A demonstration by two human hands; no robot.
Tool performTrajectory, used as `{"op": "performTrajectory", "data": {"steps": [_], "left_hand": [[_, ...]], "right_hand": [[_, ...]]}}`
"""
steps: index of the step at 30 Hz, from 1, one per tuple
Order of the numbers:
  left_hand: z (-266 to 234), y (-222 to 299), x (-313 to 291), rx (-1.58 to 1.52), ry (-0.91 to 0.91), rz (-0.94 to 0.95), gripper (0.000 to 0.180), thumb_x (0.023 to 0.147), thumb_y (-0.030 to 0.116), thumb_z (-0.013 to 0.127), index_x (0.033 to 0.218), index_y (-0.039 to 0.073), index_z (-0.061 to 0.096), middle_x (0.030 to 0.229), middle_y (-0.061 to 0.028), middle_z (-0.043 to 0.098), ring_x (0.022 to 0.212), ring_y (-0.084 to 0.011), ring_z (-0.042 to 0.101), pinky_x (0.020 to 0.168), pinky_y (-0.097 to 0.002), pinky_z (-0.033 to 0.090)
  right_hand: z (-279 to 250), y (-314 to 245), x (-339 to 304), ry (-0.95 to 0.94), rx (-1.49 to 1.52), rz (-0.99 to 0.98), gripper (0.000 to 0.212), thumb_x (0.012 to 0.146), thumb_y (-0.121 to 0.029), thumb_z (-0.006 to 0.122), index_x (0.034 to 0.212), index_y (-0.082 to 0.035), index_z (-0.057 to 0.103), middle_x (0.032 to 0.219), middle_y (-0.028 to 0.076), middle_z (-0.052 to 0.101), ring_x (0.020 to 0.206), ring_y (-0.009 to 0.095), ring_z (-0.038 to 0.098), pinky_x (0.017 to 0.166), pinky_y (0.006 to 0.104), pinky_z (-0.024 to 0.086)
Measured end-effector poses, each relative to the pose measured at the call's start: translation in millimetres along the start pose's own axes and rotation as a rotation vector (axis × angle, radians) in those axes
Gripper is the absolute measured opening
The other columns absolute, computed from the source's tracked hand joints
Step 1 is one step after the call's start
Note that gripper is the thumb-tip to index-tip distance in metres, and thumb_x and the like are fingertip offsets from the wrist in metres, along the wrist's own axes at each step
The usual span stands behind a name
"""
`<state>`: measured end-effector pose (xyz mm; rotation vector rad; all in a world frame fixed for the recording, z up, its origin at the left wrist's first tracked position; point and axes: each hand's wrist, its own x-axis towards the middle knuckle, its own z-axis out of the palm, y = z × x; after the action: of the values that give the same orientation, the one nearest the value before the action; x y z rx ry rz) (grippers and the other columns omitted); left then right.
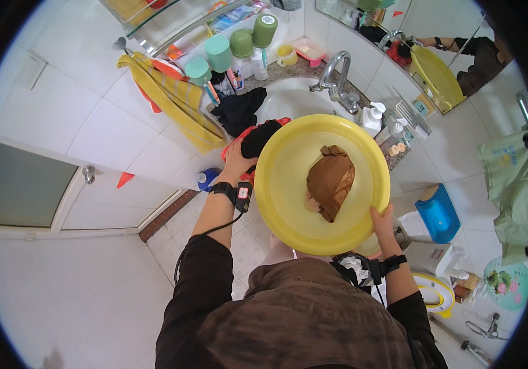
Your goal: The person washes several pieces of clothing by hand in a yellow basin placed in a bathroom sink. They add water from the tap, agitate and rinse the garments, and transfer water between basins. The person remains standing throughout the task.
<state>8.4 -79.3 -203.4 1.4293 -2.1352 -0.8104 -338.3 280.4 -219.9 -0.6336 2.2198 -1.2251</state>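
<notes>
The person is holding a big yellow basin (288, 203) out in front of the body, with a crumpled brown cloth (330, 181) lying just right of its middle. The right hand (382, 222) is gripping the basin's rim at about four o'clock, fingers curled over the edge and thumb on the inner wall, so it is closed around the rim. That forearm is coming up from the lower edge with a black wrist strap on it, elbow tucked close to the body.

The left hand (237, 161) is reaching forward at the basin's ten o'clock, toward a red tub (250, 132) that is mostly hidden behind the yellow rim, and it is closing on a black garment (259, 138) heaped there. I cannot tell from here whether the fingers are pinching the fabric or just pressing on it. That arm is stretched nearly straight, wrist bent slightly inward, with a band and a small device on it.

To my eye, doing this well is a matter of keeping the basin level on that single right-hand grip while the left is working, since the brown cloth is sitting off-centre, toward the rim. Bunching the whole black garment rather than a corner would keep it from trailing over the white sink (294, 98) at twelve o'clock, beneath the chrome tap (337, 77).
</notes>
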Motion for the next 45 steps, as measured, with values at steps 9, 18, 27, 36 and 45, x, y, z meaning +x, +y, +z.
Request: {"op": "performTrajectory", "data": {"steps": [9, 18, 27, 36, 45], "left_hand": [[-25.6, 30.5, 26.7, -0.012, 0.131, -0.011, 0.044, 0.067, 0.023, 0.070, 0.103, 0.002, 0.058, 0.097, -0.0209, 0.063, 0.092, -0.0380, 0.061, 0.080, -0.0419, 0.049], [-128.1, 148.8, -24.2, -0.912, 0.116, 0.018, 0.036, 0.076, -0.001, 0.065, 0.109, 0.002, 0.054, 0.103, -0.0084, 0.063, 0.091, -0.0170, 0.061, 0.080, -0.0291, 0.050], [-13.3, 135.1, -97.7, -0.081, -0.099, 0.229, 0.059, 0.069, 0.029, 0.078, 0.112, -0.002, 0.052, 0.118, -0.0203, 0.054, 0.111, -0.0344, 0.052, 0.096, -0.0400, 0.041], [-19.1, -2.8, -9.9, -0.151, 0.109, -0.057, 0.080, 0.067, 0.024, 0.080, 0.134, 0.008, 0.039, 0.132, -0.0191, 0.044, 0.124, -0.0338, 0.043, 0.101, -0.0443, 0.038], [8.4, 24.9, 9.4, 0.475, -0.360, -0.290, 0.126, 0.058, 0.049, 0.081, 0.149, 0.030, -0.004, 0.153, -0.0213, 0.002, 0.140, -0.0438, 0.007, 0.101, -0.0697, 0.018]], "right_hand": [[-0.9, -30.1, -12.2, 0.045, -0.212, 0.069, 0.042, 0.083, -0.023, 0.065, 0.108, 0.002, 0.041, 0.099, 0.025, 0.061, 0.092, 0.038, 0.062, 0.074, 0.0426, 0.049], [-2.6, -69.6, -31.9, 0.032, -0.159, 0.121, 0.044, 0.082, -0.019, 0.068, 0.109, 0.001, 0.041, 0.097, 0.022, 0.061, 0.087, 0.030, 0.064, 0.071, 0.0387, 0.050], [5.1, -26.6, -12.0, 0.039, -0.037, 0.121, 0.042, 0.081, -0.018, 0.068, 0.108, 0.002, 0.042, 0.096, 0.021, 0.063, 0.086, 0.028, 0.065, 0.071, 0.0371, 0.051], [1.4, -15.8, -10.3, 0.085, -0.187, 0.078, 0.042, 0.084, -0.020, 0.065, 0.111, 0.002, 0.042, 0.100, 0.021, 0.062, 0.089, 0.031, 0.063, 0.076, 0.0385, 0.049], [2.7, -22.7, -16.0, 0.066, -0.065, 0.008, 0.038, 0.086, -0.019, 0.064, 0.109, 0.002, 0.042, 0.099, 0.019, 0.061, 0.086, 0.026, 0.062, 0.074, 0.0365, 0.049]]}}
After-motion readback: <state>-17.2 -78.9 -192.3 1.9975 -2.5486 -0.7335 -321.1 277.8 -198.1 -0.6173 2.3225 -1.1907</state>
